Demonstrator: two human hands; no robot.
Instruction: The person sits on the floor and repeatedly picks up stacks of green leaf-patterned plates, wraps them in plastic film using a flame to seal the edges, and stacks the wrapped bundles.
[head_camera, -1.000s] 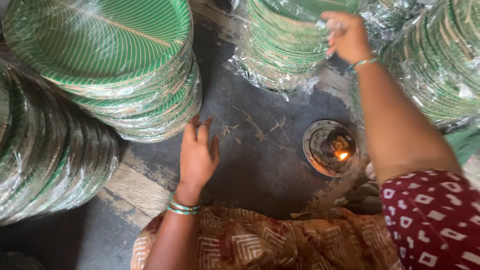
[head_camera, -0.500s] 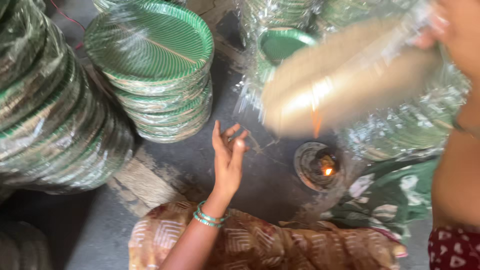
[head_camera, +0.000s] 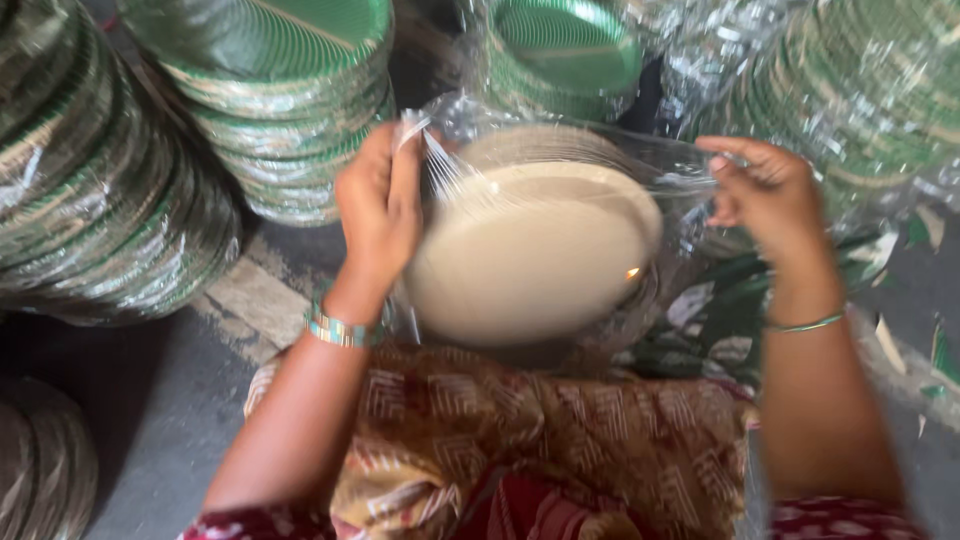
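Stack of pale round plates (head_camera: 535, 250) inside a clear plastic bag (head_camera: 600, 150), held over the lap | left hand (head_camera: 378, 205) pinching the bag edge, right hand (head_camera: 765, 195) gripping the opposite edge | step: bagging, judged; next needs mouth closed | wrapped green plate stacks (head_camera: 270, 90) around on the floor (head_camera: 150, 420).

A beige round plate stack (head_camera: 530, 255), underside up, sits tilted inside clear plastic wrap (head_camera: 600, 150).

We hold wrapped plate stack (head_camera: 535, 255) over lap, left hand (head_camera: 380, 205) on its left, right hand (head_camera: 770, 190) on its right; more plate stacks (head_camera: 270, 110) behind on floor (head_camera: 150, 400).
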